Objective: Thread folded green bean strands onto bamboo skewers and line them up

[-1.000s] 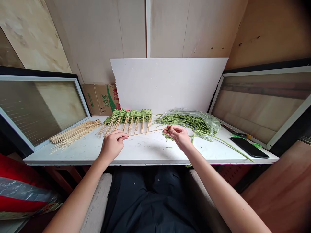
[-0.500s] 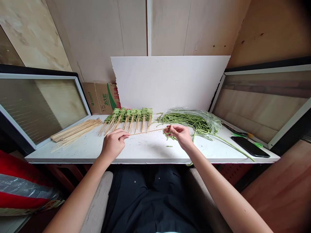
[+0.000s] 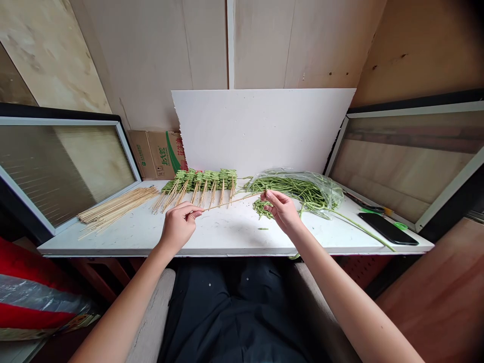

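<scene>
My left hand (image 3: 179,223) is closed on the left end of a thin bamboo skewer (image 3: 236,200), held roughly level above the table. At the skewer's other end, the thumb and fingers of my right hand (image 3: 282,209) pinch a small green bean piece, mostly covered by the fingertips. Just below and left of that hand lies a little pile of cut green bean pieces (image 3: 261,207), with one loose piece (image 3: 263,229) nearer me. Behind the skewer, finished bean skewers (image 3: 206,181) lie in a row, their sticks pointing toward me.
Bare bamboo skewers (image 3: 113,209) are heaped on the left of the white table (image 3: 223,237). Long green beans (image 3: 298,189) spill from a clear plastic bag at back right. A black phone (image 3: 387,228) and scissors (image 3: 365,204) lie farther right. A cardboard box (image 3: 153,154) stands at back left.
The right hand and its end of the skewer have risen slightly, so the skewer slopes more and looks slightly bent. More of the cut pile shows. My left hand keeps its grip.
</scene>
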### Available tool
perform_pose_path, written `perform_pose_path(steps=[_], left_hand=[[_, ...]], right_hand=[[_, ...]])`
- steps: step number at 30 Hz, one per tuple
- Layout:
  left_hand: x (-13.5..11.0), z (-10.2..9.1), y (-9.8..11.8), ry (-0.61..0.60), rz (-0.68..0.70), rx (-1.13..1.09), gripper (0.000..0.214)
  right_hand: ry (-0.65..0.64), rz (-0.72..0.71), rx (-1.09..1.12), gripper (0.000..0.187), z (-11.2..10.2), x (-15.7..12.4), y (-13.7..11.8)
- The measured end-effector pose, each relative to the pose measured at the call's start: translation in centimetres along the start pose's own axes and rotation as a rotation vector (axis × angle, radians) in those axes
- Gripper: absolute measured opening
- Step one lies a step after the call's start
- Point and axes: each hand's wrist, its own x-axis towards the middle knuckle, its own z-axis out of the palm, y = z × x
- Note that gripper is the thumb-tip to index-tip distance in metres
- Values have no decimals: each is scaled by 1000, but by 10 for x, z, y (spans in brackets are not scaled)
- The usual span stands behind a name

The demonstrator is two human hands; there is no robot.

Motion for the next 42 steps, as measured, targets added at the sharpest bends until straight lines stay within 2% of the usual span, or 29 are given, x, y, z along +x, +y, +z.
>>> perform_pose_path(steps=[7,12,21,30,42], left_hand=[[-3,5,4,9,13,-1,25],[-5,7,4,7,-1,-23,28],[-2,-1,2,7,23,-19,28],[-3,3,0,-11,22,-57,28],[-4,5,-3,-64,3,-67,28]], right_hand=[[53,-41,-40,32,-2,4,1],[37,-60,-61,29,-3,3,1],[31,-68,-78,30,7,-5,-2],[27,-78,-113,33,7,-6,-2],[-7,-170,-181,31,6,-8,-3]])
